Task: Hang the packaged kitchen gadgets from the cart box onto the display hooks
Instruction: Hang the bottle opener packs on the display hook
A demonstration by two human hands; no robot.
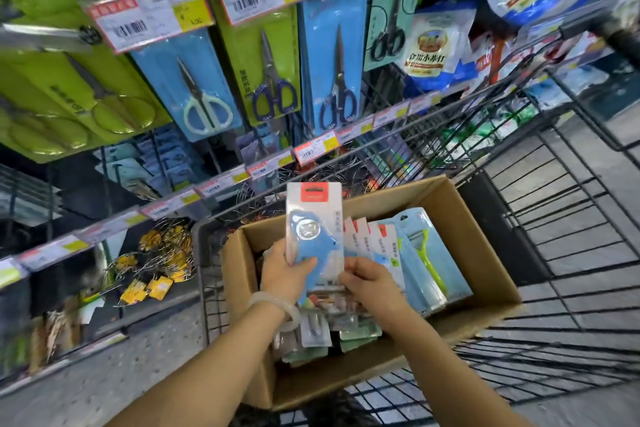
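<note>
Blue-and-white red-topped package [313, 218], brown cardboard box [460, 218], lime-green peeler [427, 256].

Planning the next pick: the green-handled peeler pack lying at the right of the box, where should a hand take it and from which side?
Take the peeler pack by its top edge near the hang hole, coming from above. It lies flat against the cardboard box's right side with that end uppermost and free, while its left edge is overlapped by the fanned white cards, so a side approach looks crowded.
</note>
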